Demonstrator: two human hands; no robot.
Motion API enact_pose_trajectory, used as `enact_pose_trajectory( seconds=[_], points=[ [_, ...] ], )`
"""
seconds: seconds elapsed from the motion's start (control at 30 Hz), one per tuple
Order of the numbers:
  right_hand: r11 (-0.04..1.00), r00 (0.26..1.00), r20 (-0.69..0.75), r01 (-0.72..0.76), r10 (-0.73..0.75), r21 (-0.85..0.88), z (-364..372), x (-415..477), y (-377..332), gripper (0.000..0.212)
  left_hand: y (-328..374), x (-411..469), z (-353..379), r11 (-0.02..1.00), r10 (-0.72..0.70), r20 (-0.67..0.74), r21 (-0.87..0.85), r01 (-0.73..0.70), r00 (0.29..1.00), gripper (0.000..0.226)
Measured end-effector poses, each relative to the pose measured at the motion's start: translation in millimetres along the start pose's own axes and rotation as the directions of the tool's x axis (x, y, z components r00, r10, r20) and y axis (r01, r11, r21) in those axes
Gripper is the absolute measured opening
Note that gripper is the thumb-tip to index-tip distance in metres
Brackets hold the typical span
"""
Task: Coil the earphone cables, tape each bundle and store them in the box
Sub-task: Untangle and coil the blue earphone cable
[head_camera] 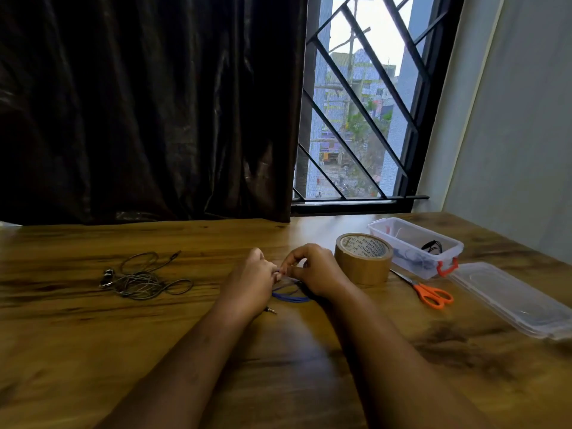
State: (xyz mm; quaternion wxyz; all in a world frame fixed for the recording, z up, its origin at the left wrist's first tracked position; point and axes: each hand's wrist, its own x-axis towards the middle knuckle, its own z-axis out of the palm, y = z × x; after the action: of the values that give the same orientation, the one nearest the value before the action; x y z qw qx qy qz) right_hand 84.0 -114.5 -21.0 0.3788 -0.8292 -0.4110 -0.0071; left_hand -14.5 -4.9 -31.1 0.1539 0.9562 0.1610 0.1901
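A blue earphone cable (291, 297) lies in loops on the wooden table (93, 351) under my hands, its jack plug (270, 310) sticking out at the lower left. My left hand (252, 278) and my right hand (314, 269) meet fingertip to fingertip and pinch the cable's upper part between them. A grey earphone cable (142, 278) lies loose and tangled at the left. A brown tape roll (362, 258) stands right of my right hand. The clear box (416, 246) with orange clips holds coiled cables.
Orange-handled scissors (428, 294) lie between the tape roll and the box's clear lid (510, 300) at the right edge. A dark curtain (139, 103) and a barred window (362, 103) stand behind the table.
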Motion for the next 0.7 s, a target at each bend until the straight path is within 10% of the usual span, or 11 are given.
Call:
enact_pose_trajectory(
  seconds=[0.5,0.63,0.7],
  points=[
    [0.896,0.985,0.167,0.026,0.054,-0.444,6,-3,-16,0.027,14,-7,-6,0.945,0.047,-0.111,0.327,-0.009,0.993,0.015],
    [0.903,0.991,0.125,0.016,0.042,-0.430,5,-8,-23,0.030,6,5,-1,0.982,-0.162,0.037,-0.092,0.164,0.986,0.021],
    [0.924,0.994,0.107,0.008,0.035,-0.383,2,-10,-27,0.032,7,11,-2,0.759,-0.230,0.164,-0.587,0.282,0.959,0.022]
  ],
)
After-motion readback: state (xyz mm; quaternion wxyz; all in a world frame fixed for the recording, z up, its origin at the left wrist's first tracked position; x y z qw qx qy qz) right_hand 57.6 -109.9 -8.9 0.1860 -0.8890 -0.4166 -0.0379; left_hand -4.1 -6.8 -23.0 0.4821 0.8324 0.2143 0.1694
